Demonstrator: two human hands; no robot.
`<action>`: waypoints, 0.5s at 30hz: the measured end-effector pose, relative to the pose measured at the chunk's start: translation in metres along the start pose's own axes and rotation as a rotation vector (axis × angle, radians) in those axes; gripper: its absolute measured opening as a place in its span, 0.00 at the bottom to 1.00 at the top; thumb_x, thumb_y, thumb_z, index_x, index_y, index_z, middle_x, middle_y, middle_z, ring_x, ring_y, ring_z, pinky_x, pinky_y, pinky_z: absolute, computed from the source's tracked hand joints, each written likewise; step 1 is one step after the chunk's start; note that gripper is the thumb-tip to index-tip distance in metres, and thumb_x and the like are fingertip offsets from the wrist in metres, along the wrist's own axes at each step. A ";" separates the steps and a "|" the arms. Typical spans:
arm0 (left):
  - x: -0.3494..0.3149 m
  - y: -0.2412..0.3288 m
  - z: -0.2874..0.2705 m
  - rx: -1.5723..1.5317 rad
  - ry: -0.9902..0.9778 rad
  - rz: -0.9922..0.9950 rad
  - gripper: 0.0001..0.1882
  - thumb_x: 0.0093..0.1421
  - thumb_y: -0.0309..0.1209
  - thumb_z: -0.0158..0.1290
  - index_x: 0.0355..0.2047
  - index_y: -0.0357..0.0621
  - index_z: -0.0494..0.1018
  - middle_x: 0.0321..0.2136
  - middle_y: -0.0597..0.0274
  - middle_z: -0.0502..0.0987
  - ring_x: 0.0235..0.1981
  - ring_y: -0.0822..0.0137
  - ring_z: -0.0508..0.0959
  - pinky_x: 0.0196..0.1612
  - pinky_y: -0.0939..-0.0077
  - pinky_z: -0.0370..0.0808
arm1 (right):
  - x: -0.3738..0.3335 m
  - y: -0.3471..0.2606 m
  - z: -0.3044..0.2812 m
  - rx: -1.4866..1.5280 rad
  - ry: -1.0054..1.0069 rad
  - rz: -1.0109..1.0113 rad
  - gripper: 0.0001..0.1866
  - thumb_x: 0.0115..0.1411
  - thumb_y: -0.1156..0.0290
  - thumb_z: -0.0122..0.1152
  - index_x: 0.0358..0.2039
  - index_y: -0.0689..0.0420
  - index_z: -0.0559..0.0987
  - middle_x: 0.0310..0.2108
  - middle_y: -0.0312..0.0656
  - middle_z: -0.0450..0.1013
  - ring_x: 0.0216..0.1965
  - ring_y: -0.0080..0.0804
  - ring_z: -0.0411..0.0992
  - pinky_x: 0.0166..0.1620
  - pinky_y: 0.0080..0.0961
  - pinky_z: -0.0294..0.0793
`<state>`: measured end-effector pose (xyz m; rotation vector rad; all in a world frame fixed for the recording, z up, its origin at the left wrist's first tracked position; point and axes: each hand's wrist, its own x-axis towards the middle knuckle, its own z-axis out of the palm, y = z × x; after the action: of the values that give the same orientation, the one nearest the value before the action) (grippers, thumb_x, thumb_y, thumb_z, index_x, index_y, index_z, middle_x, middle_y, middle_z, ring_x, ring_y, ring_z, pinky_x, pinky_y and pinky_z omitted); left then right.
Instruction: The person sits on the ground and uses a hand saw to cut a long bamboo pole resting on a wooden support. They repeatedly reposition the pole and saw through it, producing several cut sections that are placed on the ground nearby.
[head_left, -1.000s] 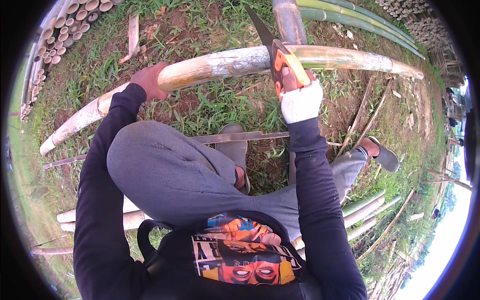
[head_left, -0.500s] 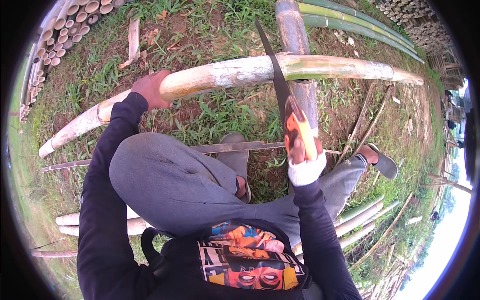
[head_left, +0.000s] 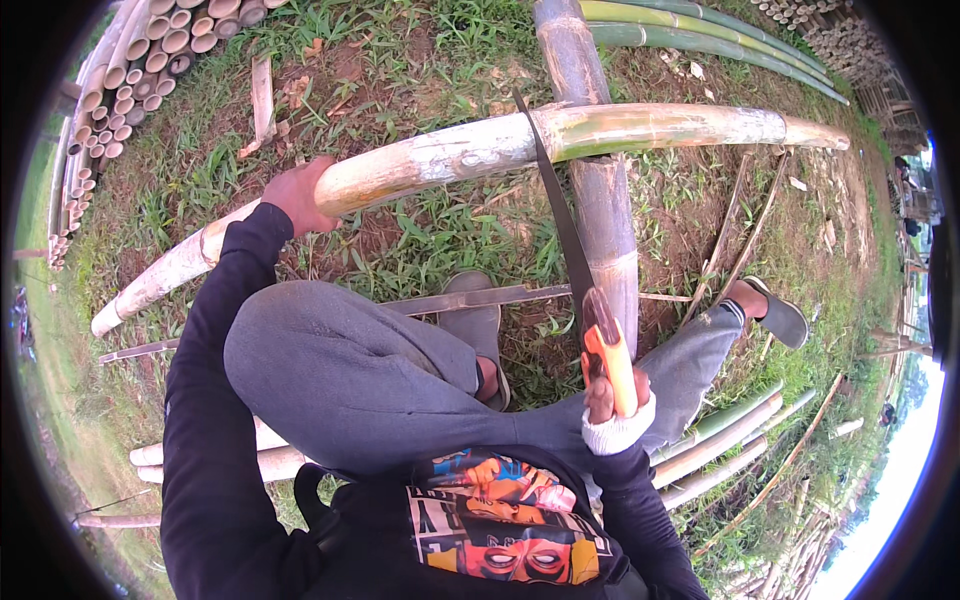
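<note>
Head view: dark top (head_left: 225, 520), its chest print (head_left: 505, 520) bearing coloured figures and pale block lettering. Pale bamboo pole (head_left: 430, 160) lies across a dark bamboo log (head_left: 603, 220); left hand (head_left: 303, 197) grasps it. Handsaw (head_left: 573, 245): handle clenched in right hand (head_left: 606, 398), blade across the pole, just left of the log. Surroundings: stacked cut poles (head_left: 165, 45), upper left; green poles (head_left: 700, 40), upper right; wood strip (head_left: 420, 304) by one foot.

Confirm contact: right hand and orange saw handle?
Touching. The head view shows the right hand closed around the orange saw handle.
</note>
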<state>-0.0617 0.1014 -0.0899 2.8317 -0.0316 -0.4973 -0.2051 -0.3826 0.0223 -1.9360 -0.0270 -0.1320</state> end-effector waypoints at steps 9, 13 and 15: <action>0.057 0.129 -0.110 0.415 -0.240 0.069 0.72 0.39 0.66 0.73 0.76 0.47 0.49 0.60 0.40 0.74 0.64 0.42 0.74 0.62 0.44 0.71 | 0.144 0.016 0.079 0.026 -0.051 -0.104 0.23 0.67 0.62 0.69 0.53 0.67 0.76 0.38 0.47 0.80 0.37 0.28 0.78 0.41 0.28 0.79; 0.080 0.206 -0.062 0.214 -0.085 0.096 0.63 0.41 0.62 0.74 0.71 0.47 0.59 0.55 0.43 0.78 0.59 0.44 0.78 0.60 0.46 0.74 | 0.131 0.021 0.082 0.215 -0.056 -0.079 0.31 0.68 0.61 0.68 0.63 0.68 0.70 0.53 0.53 0.75 0.51 0.33 0.75 0.54 0.31 0.77; 0.080 0.214 -0.036 0.061 -0.007 0.043 0.55 0.43 0.58 0.75 0.66 0.47 0.64 0.52 0.45 0.80 0.56 0.44 0.80 0.58 0.48 0.77 | 0.135 0.031 0.085 0.283 -0.052 -0.064 0.31 0.69 0.60 0.66 0.63 0.68 0.70 0.55 0.53 0.75 0.52 0.36 0.75 0.55 0.32 0.76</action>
<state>0.0305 -0.1007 -0.0275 2.8823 -0.1106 -0.5051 -0.0615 -0.3209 -0.0219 -1.6561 -0.1355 -0.1134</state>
